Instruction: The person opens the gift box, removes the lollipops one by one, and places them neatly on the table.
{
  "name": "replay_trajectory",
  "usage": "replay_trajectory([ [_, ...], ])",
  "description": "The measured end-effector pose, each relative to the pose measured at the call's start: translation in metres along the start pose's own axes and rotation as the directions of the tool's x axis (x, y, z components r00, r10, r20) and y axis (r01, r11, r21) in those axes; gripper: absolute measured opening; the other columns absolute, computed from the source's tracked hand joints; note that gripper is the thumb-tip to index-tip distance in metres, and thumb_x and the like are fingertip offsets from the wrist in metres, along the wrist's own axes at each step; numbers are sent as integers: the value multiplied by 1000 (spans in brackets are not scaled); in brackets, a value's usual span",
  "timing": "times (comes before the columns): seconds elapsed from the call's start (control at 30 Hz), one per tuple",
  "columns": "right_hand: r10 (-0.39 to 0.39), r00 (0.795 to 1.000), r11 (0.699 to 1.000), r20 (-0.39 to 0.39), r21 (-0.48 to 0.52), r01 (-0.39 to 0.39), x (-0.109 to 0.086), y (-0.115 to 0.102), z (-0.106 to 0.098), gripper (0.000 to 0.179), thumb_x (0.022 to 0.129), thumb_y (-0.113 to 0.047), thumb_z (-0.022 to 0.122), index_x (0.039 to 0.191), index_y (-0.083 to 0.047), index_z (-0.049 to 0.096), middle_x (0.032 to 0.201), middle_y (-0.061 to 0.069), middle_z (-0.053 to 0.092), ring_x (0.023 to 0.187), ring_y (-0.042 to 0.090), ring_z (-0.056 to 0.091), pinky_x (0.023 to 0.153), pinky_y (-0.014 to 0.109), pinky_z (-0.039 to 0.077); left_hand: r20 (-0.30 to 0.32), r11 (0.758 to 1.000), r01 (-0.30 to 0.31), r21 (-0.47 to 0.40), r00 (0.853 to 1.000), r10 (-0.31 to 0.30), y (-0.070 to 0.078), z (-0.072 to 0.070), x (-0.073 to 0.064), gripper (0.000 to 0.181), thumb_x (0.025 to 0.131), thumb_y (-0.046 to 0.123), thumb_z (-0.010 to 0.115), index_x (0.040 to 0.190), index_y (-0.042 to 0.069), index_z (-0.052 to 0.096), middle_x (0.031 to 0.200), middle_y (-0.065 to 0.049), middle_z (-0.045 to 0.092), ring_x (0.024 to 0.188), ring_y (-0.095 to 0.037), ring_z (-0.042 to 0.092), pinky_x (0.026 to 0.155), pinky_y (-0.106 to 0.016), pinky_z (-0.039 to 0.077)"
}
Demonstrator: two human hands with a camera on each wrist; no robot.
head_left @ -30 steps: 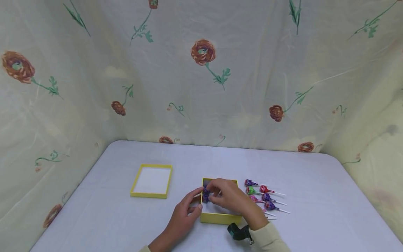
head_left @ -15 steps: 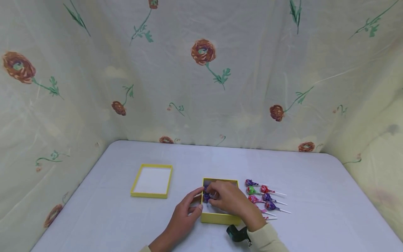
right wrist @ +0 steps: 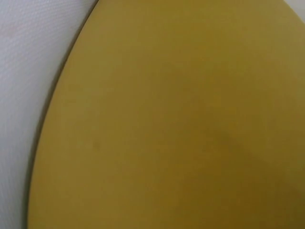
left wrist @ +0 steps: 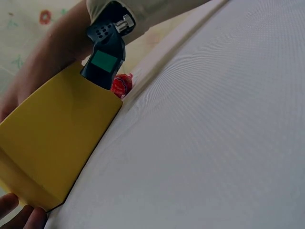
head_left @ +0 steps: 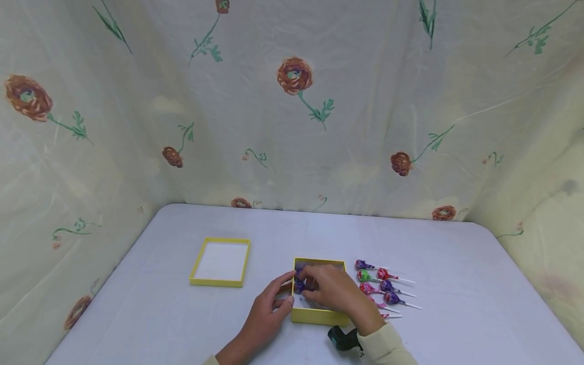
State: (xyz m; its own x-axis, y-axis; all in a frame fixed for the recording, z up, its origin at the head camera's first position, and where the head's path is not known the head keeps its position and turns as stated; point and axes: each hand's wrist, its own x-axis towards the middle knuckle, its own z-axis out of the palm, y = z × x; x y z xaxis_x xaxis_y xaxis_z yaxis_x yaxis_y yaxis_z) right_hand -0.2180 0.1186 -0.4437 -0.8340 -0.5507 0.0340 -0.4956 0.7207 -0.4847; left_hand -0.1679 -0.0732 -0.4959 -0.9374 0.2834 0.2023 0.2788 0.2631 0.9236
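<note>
A yellow open-topped box [head_left: 319,317] stands on the table in the head view. My left hand [head_left: 266,310] rests against its left wall, index fingertip by the rim and thumb lower down; in the left wrist view those fingertips [left wrist: 34,218] touch a bottom corner. Inside the box, at the left wall, lie purple-wrapped lollipops [head_left: 299,287]. My right hand [head_left: 335,290] reaches in over the right side, thumb and curled fingers pinching a lollipop there, largely hidden by the hand. Yellow box wall [right wrist: 167,114] fills the right wrist view.
Right of the box, several lollipops [head_left: 389,298] in purple, red, green and pink wrappers lie with their sticks pointing right. A shallow yellow lid [head_left: 216,282] lies white inside up at the left. A black wrist camera mount [head_left: 343,338] hangs by the right sleeve, near the box's front.
My right hand has shifted slightly toward me inside the box, staying near the purple lollipops. The left hand, box and lid have kept their places.
</note>
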Motion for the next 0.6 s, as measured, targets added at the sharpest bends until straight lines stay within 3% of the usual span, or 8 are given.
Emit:
replay_trajectory([
  [0.6, 7, 1000, 999, 29, -53, -5, 0, 2, 1, 23, 81, -36, 76, 96, -20, 69, 84, -12, 64, 74, 3, 55, 68, 24, 50, -17, 999, -49, -11, 999, 49, -2, 0, -1, 50, 97, 17, 54, 145, 22, 42, 144, -1, 46, 126, -21, 51, 93, -25, 51],
])
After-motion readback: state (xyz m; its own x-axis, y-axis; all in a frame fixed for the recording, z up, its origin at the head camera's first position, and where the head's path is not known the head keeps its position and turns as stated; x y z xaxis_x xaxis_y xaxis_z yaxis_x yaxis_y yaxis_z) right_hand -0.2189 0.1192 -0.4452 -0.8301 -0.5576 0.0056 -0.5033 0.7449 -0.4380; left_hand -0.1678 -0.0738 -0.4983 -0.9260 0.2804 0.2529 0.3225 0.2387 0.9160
